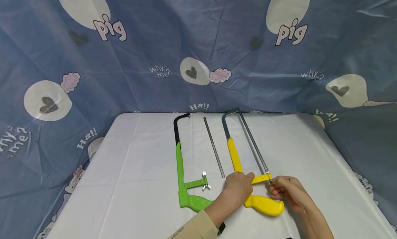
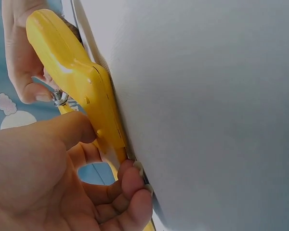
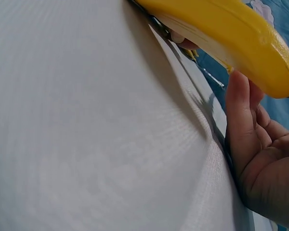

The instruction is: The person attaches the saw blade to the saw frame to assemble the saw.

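Note:
A yellow hacksaw (image 1: 265, 205) lies on the white table with its dark front bow pointing away. Its grey blade (image 1: 254, 142) runs from the bow's tip to the yellow crossbar near the handle. My left hand (image 1: 238, 187) grips the yellow frame where the crossbar meets it, thumb and fingers on opposite sides in the left wrist view. At the crossbar's outer end my right hand (image 1: 288, 190) pinches the wing nut (image 2: 60, 97) between thumb and fingers. A threaded screw end shows by the thumb tip. In the right wrist view the yellow handle hides part of that hand.
Left of the yellow saw lies a green hacksaw frame (image 1: 180, 166) without a blade, its wing nut (image 1: 206, 187) on the crossbar. A loose grey blade (image 1: 214, 147) lies between the two saws. Behind the table (image 1: 139, 183) hangs a blue printed cloth (image 1: 173, 35).

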`<action>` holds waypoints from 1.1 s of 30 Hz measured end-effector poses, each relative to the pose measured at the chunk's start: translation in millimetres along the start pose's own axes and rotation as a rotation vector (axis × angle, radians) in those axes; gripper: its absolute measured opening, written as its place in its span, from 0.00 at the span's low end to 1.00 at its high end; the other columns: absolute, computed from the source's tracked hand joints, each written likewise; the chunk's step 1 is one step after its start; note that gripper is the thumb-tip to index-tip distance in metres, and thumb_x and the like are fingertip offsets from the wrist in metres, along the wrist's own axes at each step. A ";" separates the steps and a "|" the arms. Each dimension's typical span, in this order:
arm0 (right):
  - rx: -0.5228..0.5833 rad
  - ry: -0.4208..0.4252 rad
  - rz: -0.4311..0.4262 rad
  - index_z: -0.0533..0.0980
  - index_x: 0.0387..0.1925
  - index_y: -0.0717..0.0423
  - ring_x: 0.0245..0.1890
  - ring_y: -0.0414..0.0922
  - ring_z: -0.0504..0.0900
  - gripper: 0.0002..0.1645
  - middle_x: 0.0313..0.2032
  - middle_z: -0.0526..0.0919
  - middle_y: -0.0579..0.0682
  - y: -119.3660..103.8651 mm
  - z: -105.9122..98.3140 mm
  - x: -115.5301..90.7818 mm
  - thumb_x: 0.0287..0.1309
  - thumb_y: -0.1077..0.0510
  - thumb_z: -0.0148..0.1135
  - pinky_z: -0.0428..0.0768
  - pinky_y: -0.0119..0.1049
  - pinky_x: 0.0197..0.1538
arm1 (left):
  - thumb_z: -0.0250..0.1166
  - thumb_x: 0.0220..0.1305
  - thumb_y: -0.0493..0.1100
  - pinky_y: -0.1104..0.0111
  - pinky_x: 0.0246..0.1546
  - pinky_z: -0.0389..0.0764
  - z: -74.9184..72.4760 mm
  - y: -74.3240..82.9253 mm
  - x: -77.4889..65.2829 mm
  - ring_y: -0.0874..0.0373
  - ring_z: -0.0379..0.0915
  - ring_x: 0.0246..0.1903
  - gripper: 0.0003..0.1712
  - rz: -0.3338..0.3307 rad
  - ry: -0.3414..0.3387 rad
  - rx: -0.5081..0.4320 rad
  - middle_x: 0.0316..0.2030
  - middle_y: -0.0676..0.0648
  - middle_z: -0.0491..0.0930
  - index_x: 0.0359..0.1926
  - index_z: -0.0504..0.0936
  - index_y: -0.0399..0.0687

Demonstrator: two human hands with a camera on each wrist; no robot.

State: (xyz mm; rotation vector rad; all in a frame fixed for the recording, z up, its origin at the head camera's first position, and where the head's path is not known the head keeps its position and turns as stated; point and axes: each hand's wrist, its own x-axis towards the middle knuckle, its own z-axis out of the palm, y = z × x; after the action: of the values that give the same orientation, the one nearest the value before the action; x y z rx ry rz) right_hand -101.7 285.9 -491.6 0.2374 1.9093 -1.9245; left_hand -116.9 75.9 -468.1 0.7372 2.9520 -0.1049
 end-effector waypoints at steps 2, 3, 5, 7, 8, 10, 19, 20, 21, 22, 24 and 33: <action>0.002 -0.013 0.001 0.79 0.34 0.62 0.24 0.37 0.81 0.13 0.25 0.84 0.46 0.1 -0.9 -0.1 0.65 0.62 0.48 0.86 0.34 0.36 | 0.63 0.67 0.55 0.71 0.17 0.72 -0.3 -0.3 0.3 0.62 0.69 0.20 0.08 -0.002 -0.009 -0.006 0.23 0.53 0.78 0.41 0.74 0.62; 0.003 -0.015 0.002 0.78 0.35 0.63 0.24 0.37 0.81 0.13 0.25 0.84 0.46 0.1 -1.2 -0.2 0.65 0.62 0.48 0.86 0.34 0.36 | 0.62 0.67 0.56 0.71 0.16 0.71 -0.4 -0.5 0.4 0.62 0.68 0.19 0.08 -0.002 -0.012 -0.010 0.23 0.53 0.78 0.41 0.74 0.62; 0.007 -0.021 0.002 0.79 0.35 0.62 0.24 0.37 0.81 0.13 0.25 0.84 0.45 0.2 -1.5 -0.1 0.66 0.62 0.48 0.86 0.34 0.36 | 0.62 0.68 0.57 0.71 0.17 0.72 -1.0 -1.4 0.0 0.63 0.68 0.20 0.09 -0.002 -0.018 -0.019 0.24 0.54 0.77 0.42 0.75 0.62; 0.028 -0.046 -0.005 0.79 0.34 0.59 0.25 0.36 0.81 0.13 0.26 0.84 0.45 0.3 -1.7 -0.5 0.67 0.61 0.47 0.86 0.33 0.37 | 0.61 0.68 0.58 0.71 0.18 0.72 -1.1 -2.1 -0.2 0.63 0.69 0.21 0.10 -0.002 -0.020 -0.027 0.25 0.54 0.78 0.42 0.75 0.62; 0.042 -0.060 -0.010 0.79 0.34 0.58 0.25 0.36 0.81 0.14 0.26 0.85 0.45 0.6 -1.7 -0.6 0.68 0.61 0.46 0.86 0.33 0.37 | 0.61 0.68 0.58 0.72 0.18 0.72 -1.3 -2.5 -0.4 0.63 0.70 0.21 0.10 0.000 -0.018 -0.032 0.25 0.54 0.79 0.43 0.75 0.62; 0.073 -0.088 -0.021 0.80 0.33 0.55 0.26 0.35 0.82 0.16 0.26 0.85 0.44 1.1 -1.7 -0.9 0.69 0.61 0.45 0.86 0.33 0.38 | 0.61 0.68 0.58 0.72 0.18 0.72 -1.3 -3.2 -0.9 0.63 0.71 0.22 0.10 0.005 -0.010 -0.031 0.26 0.54 0.80 0.43 0.76 0.62; 0.051 -0.098 -0.018 0.79 0.34 0.54 0.27 0.36 0.81 0.16 0.27 0.84 0.44 -0.1 -1.8 -1.9 0.72 0.58 0.44 0.85 0.32 0.39 | 0.61 0.69 0.57 0.73 0.17 0.71 -0.7 -3.0 -2.0 0.63 0.70 0.20 0.09 0.024 0.025 -0.016 0.24 0.54 0.78 0.40 0.75 0.60; 0.029 -0.092 -0.019 0.78 0.34 0.56 0.27 0.36 0.81 0.15 0.27 0.84 0.45 -0.5 -1.4 -2.5 0.71 0.59 0.44 0.85 0.32 0.39 | 0.61 0.69 0.56 0.73 0.17 0.71 -0.6 -2.6 -2.2 0.63 0.71 0.20 0.09 0.027 0.032 -0.011 0.23 0.54 0.78 0.40 0.75 0.60; -0.007 -0.071 -0.019 0.78 0.35 0.57 0.26 0.37 0.80 0.14 0.27 0.83 0.46 -1.1 -0.2 -3.1 0.70 0.59 0.45 0.85 0.32 0.38 | 0.61 0.69 0.56 0.73 0.17 0.71 -0.3 -2.1 -2.3 0.63 0.71 0.20 0.09 0.028 0.039 -0.004 0.23 0.54 0.78 0.39 0.74 0.60; -0.049 -0.043 -0.017 0.78 0.35 0.59 0.25 0.38 0.79 0.13 0.26 0.82 0.46 -1.8 1.2 -3.6 0.69 0.59 0.47 0.84 0.32 0.36 | 0.61 0.69 0.55 0.73 0.17 0.71 -0.3 -1.7 -2.6 0.63 0.72 0.20 0.09 0.028 0.045 0.003 0.23 0.54 0.78 0.38 0.74 0.59; -0.164 0.036 -0.013 0.77 0.33 0.61 0.24 0.39 0.78 0.11 0.25 0.80 0.47 -3.5 6.0 -4.7 0.67 0.58 0.53 0.83 0.33 0.34 | 0.62 0.69 0.53 0.72 0.17 0.72 0.1 -0.6 -2.8 0.63 0.73 0.20 0.07 0.021 0.053 0.003 0.23 0.54 0.78 0.37 0.74 0.59; -0.678 0.313 -0.044 0.76 0.29 0.58 0.24 0.41 0.76 0.19 0.22 0.81 0.48 -11.8 25.4 -10.8 0.56 0.46 0.70 0.74 0.32 0.28 | 0.63 0.68 0.51 0.71 0.19 0.75 0.6 1.2 -1.4 0.62 0.76 0.23 0.04 -0.005 0.036 0.013 0.25 0.53 0.81 0.39 0.76 0.61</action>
State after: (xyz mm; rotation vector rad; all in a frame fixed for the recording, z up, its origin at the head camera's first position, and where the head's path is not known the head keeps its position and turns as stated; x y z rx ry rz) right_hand -92.5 262.4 -475.3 0.2999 2.6607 -1.2045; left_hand -115.0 76.2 -468.6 0.7409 2.9898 -0.1119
